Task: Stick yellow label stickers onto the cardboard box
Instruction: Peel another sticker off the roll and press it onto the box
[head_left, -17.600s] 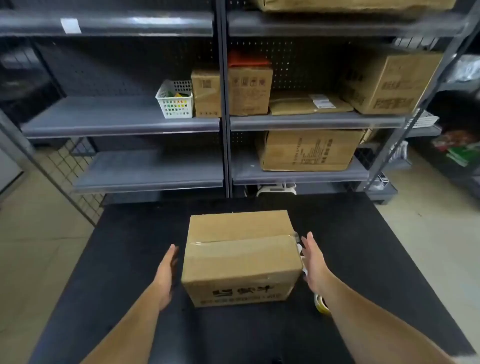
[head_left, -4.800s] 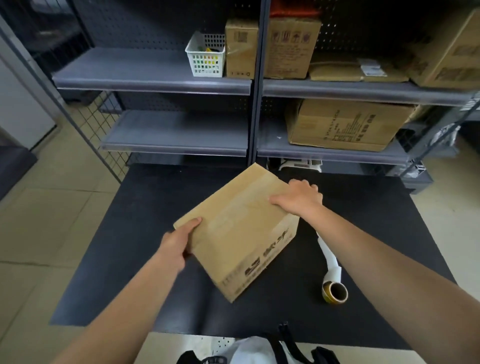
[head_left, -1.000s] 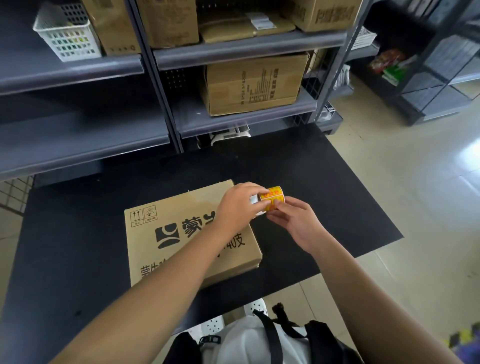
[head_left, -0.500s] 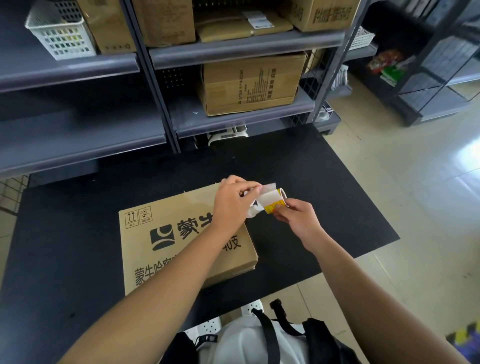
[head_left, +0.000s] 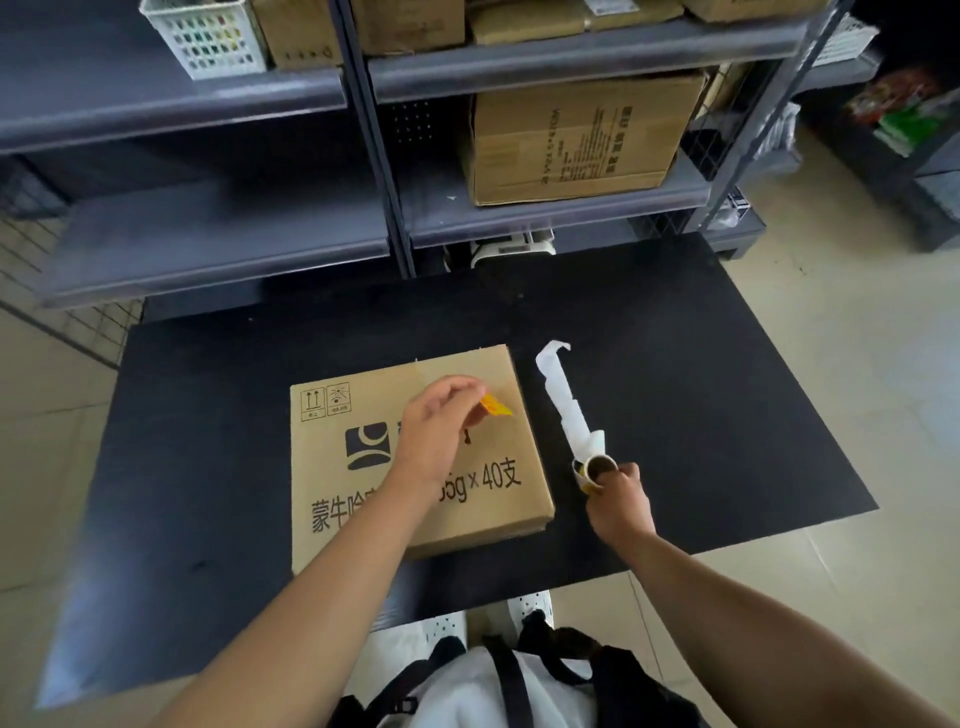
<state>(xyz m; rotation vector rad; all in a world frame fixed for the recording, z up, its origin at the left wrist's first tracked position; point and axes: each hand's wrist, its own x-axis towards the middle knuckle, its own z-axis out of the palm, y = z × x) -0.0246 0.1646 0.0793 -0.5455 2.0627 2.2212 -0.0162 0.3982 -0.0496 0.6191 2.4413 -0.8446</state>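
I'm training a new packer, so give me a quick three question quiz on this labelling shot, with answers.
1. True or false: the yellow sticker is pinched in the left hand above the cardboard box.
2. What does the right hand hold? A) scissors B) the sticker roll C) a marker
3. Fill in: the white backing strip trails from the roll across the black ____.

Key: 1 true; 2 B; 3 mat.

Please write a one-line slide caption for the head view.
Left hand brings yellow sticker over cardboard box; right hand holds sticker roll.
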